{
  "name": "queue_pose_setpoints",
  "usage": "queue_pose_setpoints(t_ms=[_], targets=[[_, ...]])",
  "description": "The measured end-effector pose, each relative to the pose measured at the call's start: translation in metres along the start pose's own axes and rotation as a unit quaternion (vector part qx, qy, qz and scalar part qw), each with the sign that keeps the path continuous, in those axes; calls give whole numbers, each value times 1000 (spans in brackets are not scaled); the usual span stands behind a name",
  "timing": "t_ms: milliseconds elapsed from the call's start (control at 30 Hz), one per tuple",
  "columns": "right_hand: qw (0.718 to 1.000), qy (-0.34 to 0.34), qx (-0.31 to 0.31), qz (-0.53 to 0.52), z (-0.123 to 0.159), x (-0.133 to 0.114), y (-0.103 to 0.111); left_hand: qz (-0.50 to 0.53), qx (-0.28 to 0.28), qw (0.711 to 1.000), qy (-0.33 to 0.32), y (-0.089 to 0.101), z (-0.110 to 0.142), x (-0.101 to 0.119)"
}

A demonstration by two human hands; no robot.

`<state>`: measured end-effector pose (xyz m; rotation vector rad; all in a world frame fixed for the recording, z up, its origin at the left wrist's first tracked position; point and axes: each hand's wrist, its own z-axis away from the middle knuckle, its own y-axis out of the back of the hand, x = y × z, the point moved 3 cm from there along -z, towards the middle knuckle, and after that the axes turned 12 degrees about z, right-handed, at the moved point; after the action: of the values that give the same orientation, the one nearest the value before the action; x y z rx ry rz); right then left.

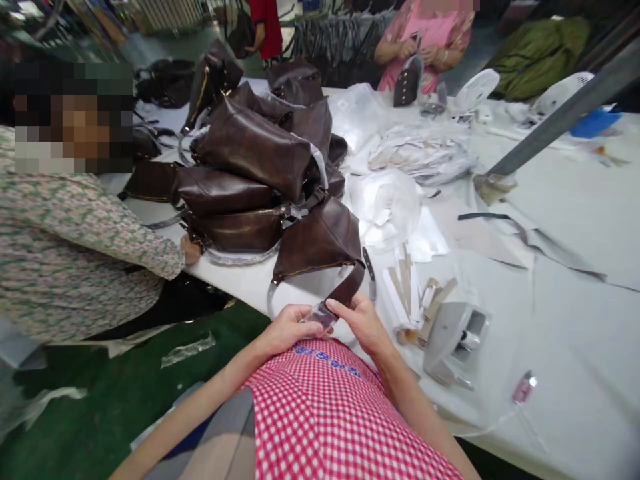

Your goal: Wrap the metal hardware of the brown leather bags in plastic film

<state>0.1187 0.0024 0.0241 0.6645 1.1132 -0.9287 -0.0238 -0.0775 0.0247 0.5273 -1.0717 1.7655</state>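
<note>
A dark brown leather bag (320,237) with a gold zipper lies at the table's front edge, right in front of me. Its wide strap (349,285) comes down toward my body. My right hand (364,323) is closed on the strap's end, thumb on top. Beside it, my left hand (293,325) pinches a piece of clear plastic film (321,316) at that same strap end. The two hands are close together above my checked apron. Fingers partly cover whatever lies under the film.
More brown bags (255,147) are heaped behind and left. A co-worker in a flowered sleeve (150,233) stands at the left. On the right are a tape dispenser (453,340), paper strips (405,287), plastic bags (385,203) and a slanted metal post (550,120).
</note>
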Motion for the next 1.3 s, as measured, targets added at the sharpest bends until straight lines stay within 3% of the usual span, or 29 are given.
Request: queue_pose_setpoints(t_ms=[400, 900, 1100, 1300], targets=[[998, 42, -31, 37, -2, -9, 1, -14, -4, 1000, -11, -4, 3, 7], [993, 78, -18, 88, -2, -10, -5, 28, 6, 1000, 9, 1, -1, 2], [994, 62, -62, 60, -3, -10, -10, 46, 19, 999, 0, -3, -4, 8], [998, -7, 14, -63, -8, -5, 3, 18, 22, 1000, 6, -7, -4, 13]])
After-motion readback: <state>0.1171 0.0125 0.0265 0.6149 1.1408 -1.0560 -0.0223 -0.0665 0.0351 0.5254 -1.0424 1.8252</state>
